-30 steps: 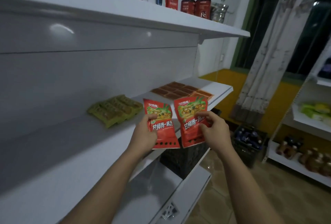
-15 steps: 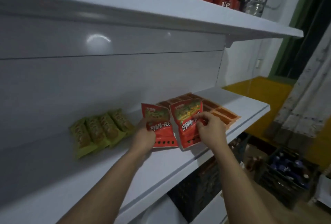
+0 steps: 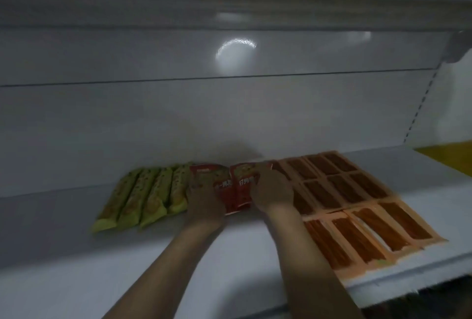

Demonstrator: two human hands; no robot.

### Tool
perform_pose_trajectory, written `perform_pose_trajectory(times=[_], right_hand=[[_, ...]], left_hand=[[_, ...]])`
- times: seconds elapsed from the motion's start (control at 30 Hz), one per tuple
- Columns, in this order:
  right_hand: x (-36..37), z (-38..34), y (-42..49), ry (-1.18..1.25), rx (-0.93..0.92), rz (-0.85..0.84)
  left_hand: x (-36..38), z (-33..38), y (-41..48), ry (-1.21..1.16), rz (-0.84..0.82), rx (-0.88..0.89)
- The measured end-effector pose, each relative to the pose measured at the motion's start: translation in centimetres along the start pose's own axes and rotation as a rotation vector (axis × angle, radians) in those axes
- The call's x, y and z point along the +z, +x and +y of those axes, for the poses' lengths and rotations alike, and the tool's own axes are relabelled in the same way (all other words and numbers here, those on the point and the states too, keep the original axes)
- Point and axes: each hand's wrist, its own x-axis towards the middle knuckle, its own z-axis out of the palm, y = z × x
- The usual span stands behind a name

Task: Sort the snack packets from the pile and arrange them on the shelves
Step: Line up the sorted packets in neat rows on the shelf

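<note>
Red snack packets (image 3: 233,191), being held one apiece in the left grip (image 3: 204,201) and right grip (image 3: 272,192), are being laid on the shelf (image 3: 76,280); straightening and release seem needed next.

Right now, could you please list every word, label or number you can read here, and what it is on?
On the left red packet: white characters, blurred and partly covered by the left hand; unreadable.
On the right red packet: white characters, blurred and partly covered by the right hand; unreadable.
On the green packets: no legible text.
On the orange packets: no legible text.
Nothing quotable.
</note>
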Motion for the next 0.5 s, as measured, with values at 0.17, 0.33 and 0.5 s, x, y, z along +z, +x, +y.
perform_pose_trajectory(times=[0.17,0.33,0.5], right_hand=[[1.1,-0.7,-0.3,-0.177,0.012,-0.030],[1.9,-0.6,-2.0,-0.164,-0.239,-0.113],[2.0,0.1,-1.3,-0.068,-0.260,-0.129]], left_hand=[[1.1,-1.1,-0.6,0.120,0.015,0.102],[1.4,-1.8,-0.6,0.238,-0.067,0.142],[1.0,-1.4,-0.7,0.327,-0.085,0.143]])
